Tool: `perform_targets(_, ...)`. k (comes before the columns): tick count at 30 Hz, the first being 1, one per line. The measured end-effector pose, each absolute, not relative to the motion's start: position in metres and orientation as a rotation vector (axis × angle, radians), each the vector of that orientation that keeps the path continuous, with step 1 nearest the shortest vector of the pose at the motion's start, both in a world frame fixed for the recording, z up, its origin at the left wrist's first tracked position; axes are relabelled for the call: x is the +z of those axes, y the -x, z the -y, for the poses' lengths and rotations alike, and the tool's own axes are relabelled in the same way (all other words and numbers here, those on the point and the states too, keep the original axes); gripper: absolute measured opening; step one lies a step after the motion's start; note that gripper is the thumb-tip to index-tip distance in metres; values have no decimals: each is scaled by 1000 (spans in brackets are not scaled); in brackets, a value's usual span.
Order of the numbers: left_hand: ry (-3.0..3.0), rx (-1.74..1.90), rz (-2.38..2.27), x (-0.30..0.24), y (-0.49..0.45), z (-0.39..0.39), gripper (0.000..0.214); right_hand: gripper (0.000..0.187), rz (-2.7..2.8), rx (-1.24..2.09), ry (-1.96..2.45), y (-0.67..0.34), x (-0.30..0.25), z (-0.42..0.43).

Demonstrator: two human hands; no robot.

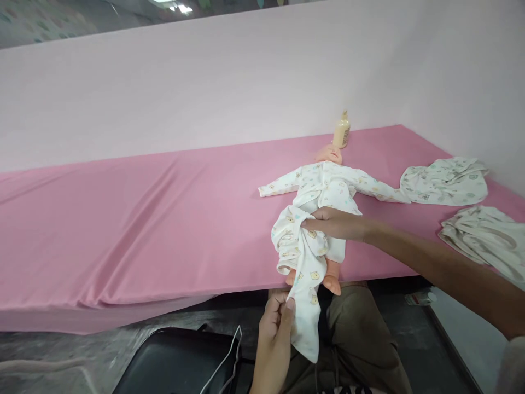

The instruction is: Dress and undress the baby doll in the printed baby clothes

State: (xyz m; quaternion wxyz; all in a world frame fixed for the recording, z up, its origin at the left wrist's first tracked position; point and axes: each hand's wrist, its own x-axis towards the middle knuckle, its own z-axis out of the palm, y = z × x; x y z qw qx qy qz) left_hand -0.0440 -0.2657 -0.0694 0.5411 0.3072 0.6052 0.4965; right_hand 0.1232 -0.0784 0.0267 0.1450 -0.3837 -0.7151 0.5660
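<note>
One left hand [273,334], nearest to me, is pinching the edge of the printed baby trousers [310,279] between thumb and fingers, low on a loose leg that is hanging past the near edge of the pink-covered table [184,235]. That leg is pointing toward the person's lap, its long axis running from the doll's middle down to the free end. The cloth is looking light, thin and floppy, with nothing fragile about it; I am judging that it is likely to be sagging and twisting unless it is being held at two places, the waist edge and the leg seam being the sensible ones. A little farther in, the right hand [328,221] is gripping the gathered upper part with its fingertips closed on the fabric, while the other leg is lying bunched over one of the doll's legs; I am not able to tell how far that leg is going through. The baby doll [331,186] is lying on its back, feet toward the person, head toward the wall, sleeves spreading sideways. To its right two crumpled garments [445,181] are resting, and beyond the head a pump bottle [342,132] is standing upright.
</note>
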Motion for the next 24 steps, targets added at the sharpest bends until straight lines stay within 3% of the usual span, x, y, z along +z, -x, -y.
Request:
perform_targets(6,-893,1231,-1455,-38,56,259,38,50,1763,2065,803,-135,15,61)
perform_targets(10,-826,1323,-1484,-19,58,243,41,42,1503,2162,752,-135,7,58)
perform_targets(16,-573,1356,-1144,1,54,188,33,41,1107,2390,611,-135,8,54)
perform_targets(20,-699,1257,-1094,13,65,164,32,21,1098,2357,581,-138,-6,55)
perform_targets(24,-784,1148,-1142,17,76,154,34,22,1245,2271,737,-144,-24,60)
